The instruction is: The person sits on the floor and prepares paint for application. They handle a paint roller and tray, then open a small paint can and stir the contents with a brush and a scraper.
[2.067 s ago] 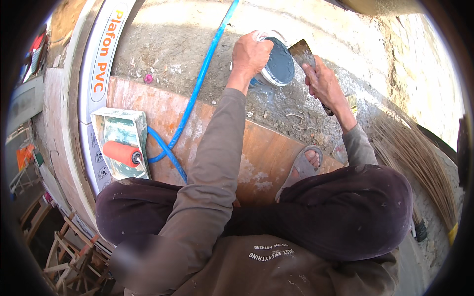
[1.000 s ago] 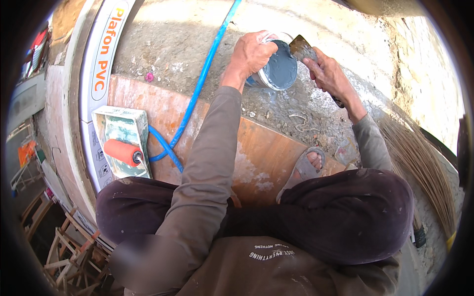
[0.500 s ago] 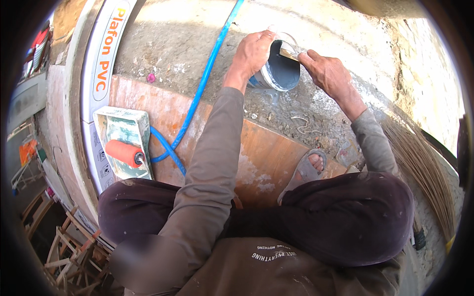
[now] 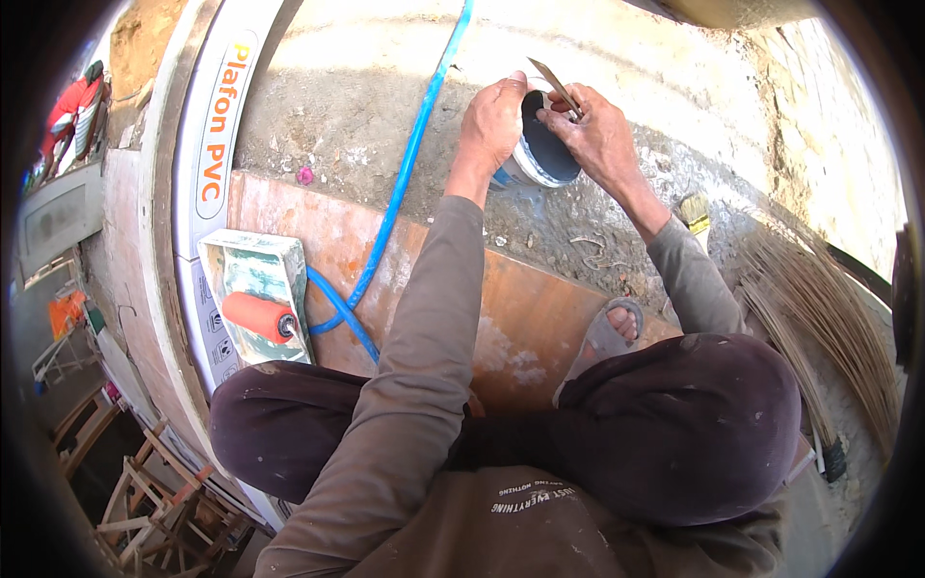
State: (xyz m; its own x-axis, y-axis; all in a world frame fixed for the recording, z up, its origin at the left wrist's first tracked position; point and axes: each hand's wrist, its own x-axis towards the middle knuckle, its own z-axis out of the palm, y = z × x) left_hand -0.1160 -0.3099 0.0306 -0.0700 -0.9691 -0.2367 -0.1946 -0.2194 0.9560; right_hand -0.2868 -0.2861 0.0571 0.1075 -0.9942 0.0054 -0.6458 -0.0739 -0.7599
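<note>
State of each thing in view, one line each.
Left hand: gripping bucket rim
Right hand: closed around scraper
Bucket: uncovered, tilted, dark blue-grey material inside
Scraper: held, blade seen nearly edge-on
Roller: resting in tray
Tray: paint-stained
Hose: crossing over itself
Paintbrush: partly hidden by sleeve

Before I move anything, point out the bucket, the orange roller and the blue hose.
Bucket point(image 4: 518, 169): head view, on its outer wall, just below the rim.
Orange roller point(image 4: 257, 317): head view, on the middle of its cover.
Blue hose point(image 4: 399, 193): head view, midway along its long upper stretch.
</note>
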